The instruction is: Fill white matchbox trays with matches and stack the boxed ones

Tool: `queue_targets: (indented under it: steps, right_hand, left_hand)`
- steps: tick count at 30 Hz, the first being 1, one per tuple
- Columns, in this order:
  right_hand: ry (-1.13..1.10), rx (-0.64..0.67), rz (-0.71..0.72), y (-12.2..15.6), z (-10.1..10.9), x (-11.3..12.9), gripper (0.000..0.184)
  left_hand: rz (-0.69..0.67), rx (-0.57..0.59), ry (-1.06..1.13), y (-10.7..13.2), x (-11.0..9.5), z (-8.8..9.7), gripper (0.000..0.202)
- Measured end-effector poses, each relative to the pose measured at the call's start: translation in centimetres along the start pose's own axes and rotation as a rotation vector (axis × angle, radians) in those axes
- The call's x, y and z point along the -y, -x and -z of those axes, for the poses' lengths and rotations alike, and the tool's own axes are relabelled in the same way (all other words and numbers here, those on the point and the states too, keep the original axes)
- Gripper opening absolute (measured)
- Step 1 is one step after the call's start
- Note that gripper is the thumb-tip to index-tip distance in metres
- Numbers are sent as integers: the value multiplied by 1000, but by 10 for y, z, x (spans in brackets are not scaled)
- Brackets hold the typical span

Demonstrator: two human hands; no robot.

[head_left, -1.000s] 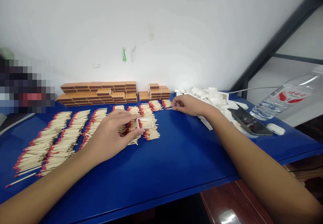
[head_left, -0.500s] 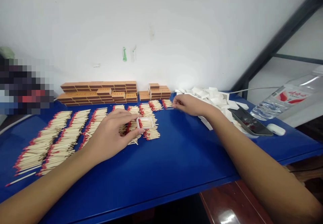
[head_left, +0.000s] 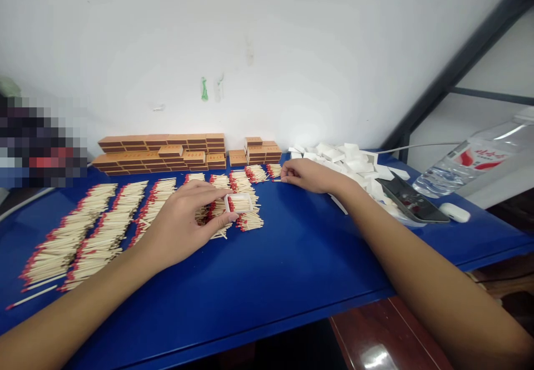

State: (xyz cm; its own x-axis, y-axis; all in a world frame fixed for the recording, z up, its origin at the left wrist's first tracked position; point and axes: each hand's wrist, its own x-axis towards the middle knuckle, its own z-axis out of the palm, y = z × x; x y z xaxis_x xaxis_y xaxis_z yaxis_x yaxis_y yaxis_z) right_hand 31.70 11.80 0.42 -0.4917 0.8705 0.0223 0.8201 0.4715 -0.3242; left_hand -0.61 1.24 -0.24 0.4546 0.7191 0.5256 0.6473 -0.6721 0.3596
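Observation:
Between the thumb and fingers of my left hand (head_left: pixel 183 220) is a small white matchbox tray (head_left: pixel 250 203). Red-tipped matches (head_left: pixel 239 204) lie inside it. The tray is over the front of a row of loose matches (head_left: pixel 250 222). My right hand (head_left: pixel 306 175) is at the back, its fingertips pinched together at the end of a single match (head_left: pixel 276 180). That match lies just in front of a small pile of matches (head_left: pixel 273 169). My own fingers partly hide the right hand's grip.
Long rows of matches (head_left: pixel 89 208) cover the left of the blue table (head_left: pixel 292 264). Stacked matchboxes (head_left: pixel 158 153) line the wall. To the right are a heap of white trays (head_left: pixel 350 158), a phone (head_left: pixel 413 200), a white earbud case (head_left: pixel 454 212) and a water bottle (head_left: pixel 475 156).
My right hand has shifted slightly left, closer to the small pile at the back. The left hand still holds the tray in about the same place.

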Motion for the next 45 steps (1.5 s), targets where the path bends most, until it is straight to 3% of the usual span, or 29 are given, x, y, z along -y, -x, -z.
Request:
queue_targets:
  steps: [4,9,13,20,25,29,35,45]
  right_hand:
    - [-20,-40,2,3,2,11,9]
    - [-252,-97,233,13,1,56,20]
    - [-342,-62,336,21,-10,89,14]
    - [-285,-150,366,24,-25,102,9]
    - [-182,-242,322,20,-14,91,8]
    - [-65,-346,180,10,-3,56,9]
    - [43,-208,101,-5,-5,4,10]
    - [28,-134,29,-4,-3,7,7]
  left_hand:
    - [2,-4,-11,0,1,0,34]
    - [10,-36,-30,2,2,-2,36]
    - [5,-12,-3,1,1,-3,33]
    - [24,39,16,-1,-3,-3,26]
    - [27,8,16,0,0,-4,30]
    - [33,-3,3,0,0,-3,34]
    - [12,-16,0,0,-1,-2,36]
    - [-4,-35,-27,1,2,-2,37]
